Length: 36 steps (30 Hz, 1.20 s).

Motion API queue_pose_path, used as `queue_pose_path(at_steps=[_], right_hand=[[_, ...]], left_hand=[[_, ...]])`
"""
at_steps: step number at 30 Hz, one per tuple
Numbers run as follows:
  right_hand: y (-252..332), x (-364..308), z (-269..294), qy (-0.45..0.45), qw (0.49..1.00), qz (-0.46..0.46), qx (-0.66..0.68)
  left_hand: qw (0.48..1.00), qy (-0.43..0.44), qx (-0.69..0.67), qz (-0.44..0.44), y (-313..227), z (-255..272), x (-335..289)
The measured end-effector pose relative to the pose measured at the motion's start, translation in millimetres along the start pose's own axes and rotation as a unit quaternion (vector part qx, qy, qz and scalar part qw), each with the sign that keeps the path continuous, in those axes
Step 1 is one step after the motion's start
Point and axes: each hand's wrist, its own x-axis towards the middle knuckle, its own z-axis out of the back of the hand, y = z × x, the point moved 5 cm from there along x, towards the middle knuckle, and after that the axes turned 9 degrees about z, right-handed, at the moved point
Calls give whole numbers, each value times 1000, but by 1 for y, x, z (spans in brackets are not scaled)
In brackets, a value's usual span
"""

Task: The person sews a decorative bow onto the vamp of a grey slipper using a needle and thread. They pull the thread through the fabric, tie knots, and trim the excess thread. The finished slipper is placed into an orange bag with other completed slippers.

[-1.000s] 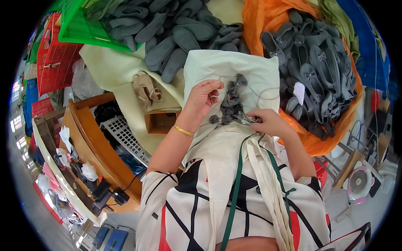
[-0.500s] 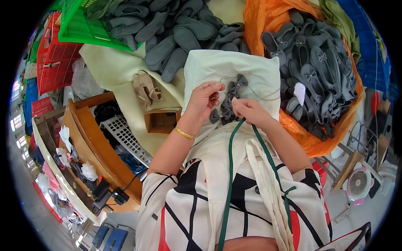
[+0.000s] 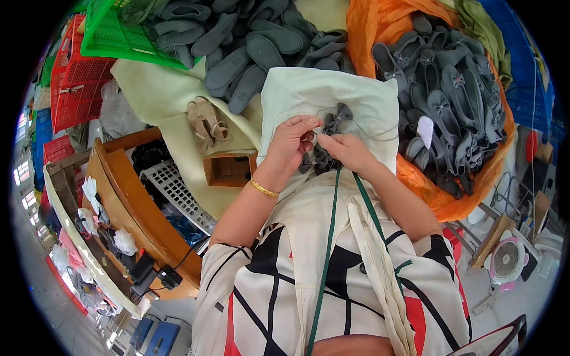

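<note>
Close fingertip work seems in hand: left hand and right hand almost meet, fingers pinched, on what I cannot tell. Grey bows lie beyond and beneath on the white cushion. The next move calls for steady fingertips.

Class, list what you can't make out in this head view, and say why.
- Head view: what lies between the left hand and right hand, hidden by their fingers.
- Head view: all the grey bows, partly behind both hands.
- Head view: top of the green crate, cut off by the upper edge.
</note>
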Motion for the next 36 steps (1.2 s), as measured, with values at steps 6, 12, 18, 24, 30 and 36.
queue_pose_path(at_steps=[6, 12, 18, 24, 30, 36], right_hand=[[-2, -7, -1, 9, 1000, -1, 22], [31, -40, 19, -88, 953, 212, -196], [75, -43, 40, -86, 952, 289, -53], [52, -38, 42, -52, 968, 243, 26], [57, -51, 57, -101, 939, 188, 271], [78, -64, 63, -85, 915, 216, 329]], left_hand=[[1000, -4, 0, 2, 3, 2, 2], [989, -41, 133, -53, -5, 3, -1], [922, 27, 374, -97, -13, -23, -21], [892, 23, 435, -122, -29, -34, -43], [843, -52, 423, -328, -75, -70, -112], [731, 624, 190, -200, -67, -162, -213]])
